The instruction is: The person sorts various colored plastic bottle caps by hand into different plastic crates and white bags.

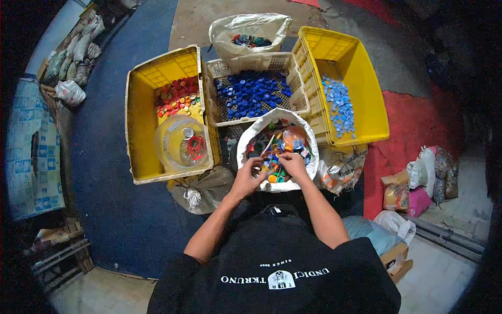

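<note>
An open white sack holds mixed plastic bottle caps and small plastic pieces. Both of my hands are over its near half. My left hand is at the sack's left rim, thumb and fingers apart, with nothing clearly held. My right hand has its fingertips pinched together above the caps; what is between them, if anything, is too small to tell. A thin pale stick and a round orange plastic piece lie among the caps beyond my fingers.
A white crate of blue caps stands behind the sack. At left, a yellow crate contains red caps and a clear round container; at right, another yellow crate holds light-blue caps. A further white sack stands at the back.
</note>
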Available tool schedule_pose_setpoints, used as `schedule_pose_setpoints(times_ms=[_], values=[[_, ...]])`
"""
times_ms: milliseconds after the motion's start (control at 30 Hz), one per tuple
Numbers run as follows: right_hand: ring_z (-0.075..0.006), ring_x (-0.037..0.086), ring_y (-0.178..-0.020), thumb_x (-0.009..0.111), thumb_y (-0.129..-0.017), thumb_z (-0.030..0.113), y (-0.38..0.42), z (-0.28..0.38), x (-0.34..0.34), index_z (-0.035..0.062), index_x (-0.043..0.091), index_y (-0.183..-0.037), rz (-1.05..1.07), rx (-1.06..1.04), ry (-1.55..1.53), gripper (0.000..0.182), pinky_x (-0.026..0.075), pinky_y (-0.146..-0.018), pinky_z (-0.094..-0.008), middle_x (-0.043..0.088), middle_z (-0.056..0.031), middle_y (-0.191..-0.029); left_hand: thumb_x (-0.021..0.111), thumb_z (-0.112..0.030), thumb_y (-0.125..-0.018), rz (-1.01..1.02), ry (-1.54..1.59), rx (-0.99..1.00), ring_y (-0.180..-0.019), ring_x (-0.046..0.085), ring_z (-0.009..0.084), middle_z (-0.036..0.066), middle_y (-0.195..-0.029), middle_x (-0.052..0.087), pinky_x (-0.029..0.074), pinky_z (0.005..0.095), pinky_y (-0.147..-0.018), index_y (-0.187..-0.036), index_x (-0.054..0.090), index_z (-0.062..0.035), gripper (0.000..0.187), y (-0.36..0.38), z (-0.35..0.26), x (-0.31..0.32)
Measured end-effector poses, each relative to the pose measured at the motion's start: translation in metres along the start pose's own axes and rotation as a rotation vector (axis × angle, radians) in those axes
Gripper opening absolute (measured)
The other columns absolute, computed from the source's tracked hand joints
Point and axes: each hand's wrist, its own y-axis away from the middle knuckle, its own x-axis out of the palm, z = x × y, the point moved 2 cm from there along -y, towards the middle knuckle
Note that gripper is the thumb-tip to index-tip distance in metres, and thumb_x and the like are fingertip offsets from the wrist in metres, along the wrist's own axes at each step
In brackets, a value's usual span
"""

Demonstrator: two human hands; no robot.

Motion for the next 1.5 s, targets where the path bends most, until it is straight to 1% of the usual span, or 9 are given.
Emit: schedule_pose_setpoints(times_ms=[200, 267, 367, 600, 700, 833, 1033, 1300, 1500], values=[[-0.0158, 0.065, -0.078, 0.07, -0.082, 0.017, 0.025, -0.002, -0.015, -0.0015, 0.069, -0.097, 0.126, 0.172, -0.374, 0.024, 0.051, -0.077, -0.0309, 0.069, -0.0086, -0.096, 0.062, -0.017, -0.089, 0.097, -0.15, 0.108, -0.081, 0.061, 0.0131, 0.007, -0.09, 0.061, 0.051, 0.0283, -0.073, -0.118, 0.055, -0.0016, 0.034, -0.018, 0.026, 0.029], [-0.0126, 0.06, -0.06, 0.067, -0.084, 0.014, 0.032, 0.0, -0.015, -0.0022, 0.066, -0.097, 0.078, -0.165, -0.255, 0.021, 0.052, -0.052, -0.0273, 0.062, -0.0058, -0.082, 0.049, -0.026, -0.096, 0.236, 0.191, -0.145, -0.081, 0.061, 0.0144, 0.007, -0.09, 0.059, 0.051, 0.0297, -0.07, -0.116, 0.054, -0.0019, 0.032, -0.026, 0.023, 0.038], [-0.0107, 0.059, -0.059, 0.069, -0.084, 0.015, 0.048, 0.016, -0.02, -0.0019, 0.068, -0.095, -0.016, -0.153, -0.291, 0.021, 0.051, -0.055, -0.0259, 0.063, -0.0044, -0.081, 0.033, -0.04, -0.101, 0.163, 0.403, -0.346, -0.075, 0.06, 0.0164, 0.009, -0.087, 0.058, 0.051, 0.0311, -0.062, -0.1, 0.053, -0.0021, 0.042, -0.038, 0.028, 0.049], [-0.0111, 0.06, -0.064, 0.069, -0.084, 0.015, 0.048, 0.024, -0.032, 0.0003, 0.067, -0.098, -0.111, -0.262, -0.35, 0.021, 0.047, -0.049, -0.0244, 0.066, -0.0047, -0.082, 0.062, -0.027, -0.093, 0.223, 0.496, -0.189, -0.062, 0.054, 0.0107, 0.003, -0.077, 0.056, 0.047, 0.0249, -0.056, -0.093, 0.054, -0.005, 0.024, -0.039, -0.024, 0.051], [-0.0162, 0.057, -0.059, 0.062, -0.086, 0.016, 0.059, 0.052, -0.05, 0.0024, 0.062, -0.098, 0.184, 0.224, -0.861, 0.018, 0.045, -0.051, -0.0273, 0.062, -0.006, -0.079, 0.065, -0.023, -0.091, 0.234, 0.53, -0.155, -0.058, 0.049, 0.0086, 0.0, -0.071, 0.053, 0.042, 0.0238, -0.054, -0.089, 0.052, -0.0051, 0.022, -0.04, -0.02, 0.049], [-0.0197, 0.052, -0.063, 0.051, -0.083, 0.019, 0.049, 0.054, -0.073, 0.003, 0.057, -0.085, 0.404, 0.335, -1.34, 0.017, 0.039, -0.058, -0.0309, 0.058, -0.0086, -0.079, 0.065, -0.019, -0.09, 0.192, 0.546, -0.266, -0.06, 0.049, 0.0084, 0.0, -0.075, 0.055, 0.039, 0.0231, -0.054, -0.09, 0.055, -0.0043, 0.018, -0.033, -0.026, 0.048], [-0.023, 0.058, -0.079, 0.05, -0.084, 0.016, 0.049, 0.045, -0.077, 0.0005, 0.055, -0.098, 0.368, 0.375, -1.294, 0.022, 0.049, -0.069, -0.0352, 0.06, -0.0118, -0.091, 0.041, -0.043, -0.096, 0.135, 0.768, -0.539, -0.078, 0.055, 0.0189, 0.006, -0.091, 0.06, 0.044, 0.0298, -0.07, -0.103, 0.06, -0.004, 0.044, -0.032, -0.004, 0.051], [-0.0271, 0.06, -0.09, 0.042, -0.094, 0.024, 0.035, 0.035, -0.04, 0.0027, 0.056, -0.114, 0.54, 0.462, -1.289, 0.032, 0.052, -0.081, -0.0409, 0.061, -0.0136, -0.102, 0.041, -0.026, -0.099, 0.118, 1.015, -0.626, -0.089, 0.063, 0.0203, 0.012, -0.104, 0.063, 0.054, 0.0263, -0.077, -0.123, 0.051, -0.0019, 0.035, -0.008, -0.003, 0.037], [-0.033, 0.06, -0.092, 0.048, -0.095, 0.033, 0.003, 0.075, 0.02, -0.0007, 0.058, -0.107, 0.692, 0.557, -1.157, 0.037, 0.051, -0.087, -0.0433, 0.062, -0.0177, -0.102, 0.047, -0.031, -0.096, 0.014, 1.502, -0.573, -0.104, 0.058, 0.0356, 0.022, -0.108, 0.056, 0.053, 0.0436, -0.089, -0.11, 0.048, 0.0062, 0.04, -0.007, 0.021, -0.026]])
